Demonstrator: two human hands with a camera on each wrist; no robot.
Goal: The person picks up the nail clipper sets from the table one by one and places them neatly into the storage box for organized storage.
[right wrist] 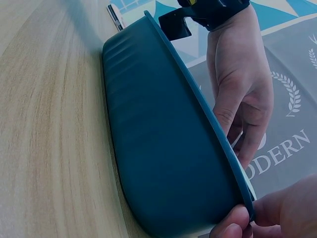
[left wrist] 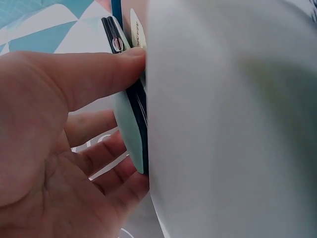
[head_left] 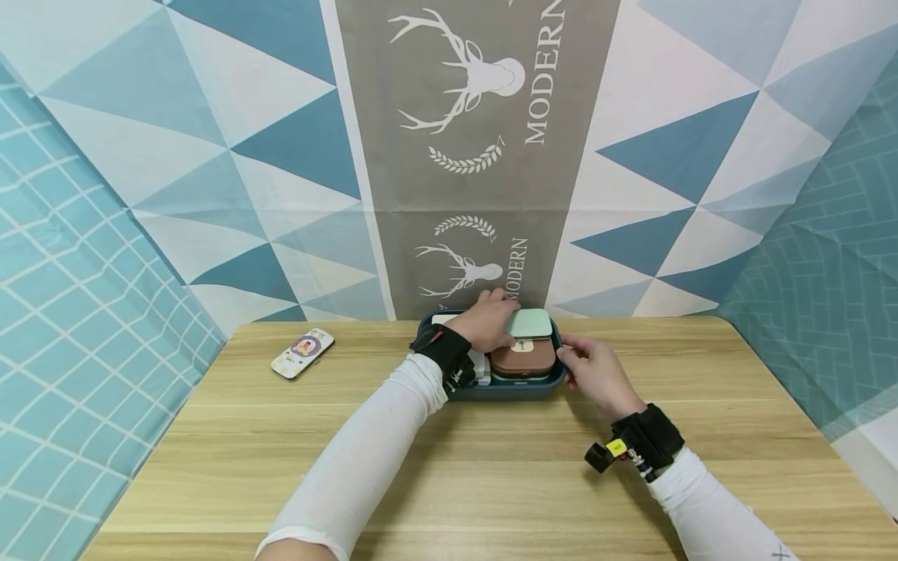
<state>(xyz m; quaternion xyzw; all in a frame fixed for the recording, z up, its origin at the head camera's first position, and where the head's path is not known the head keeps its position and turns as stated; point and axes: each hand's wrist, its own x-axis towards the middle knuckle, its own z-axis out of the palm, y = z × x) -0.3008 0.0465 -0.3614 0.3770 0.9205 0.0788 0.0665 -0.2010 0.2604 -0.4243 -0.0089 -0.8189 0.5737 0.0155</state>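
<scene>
A dark teal basin-like tray (head_left: 507,392) stands at the back of the table, holding several flat items. My left hand (head_left: 484,321) reaches in over its far side and pinches a mint-green flat case (head_left: 531,322). In the left wrist view, the thumb lies on one face of this case (left wrist: 128,126) and the fingers on the other. A brown rounded case (head_left: 522,358) with a cream label sits in the tray's right part. White items (head_left: 481,368) lie at its left, partly behind the left wrist. At the tray's right end, my right hand (head_left: 599,375) grips the rim.
A white phone-shaped slab (head_left: 303,354) with a cartoon print lies on the wooden table (head_left: 484,483), left of the tray. Behind the tray, a patterned wall covering (head_left: 463,195) rises from the table's back edge. Tiled-pattern sheets flank both sides.
</scene>
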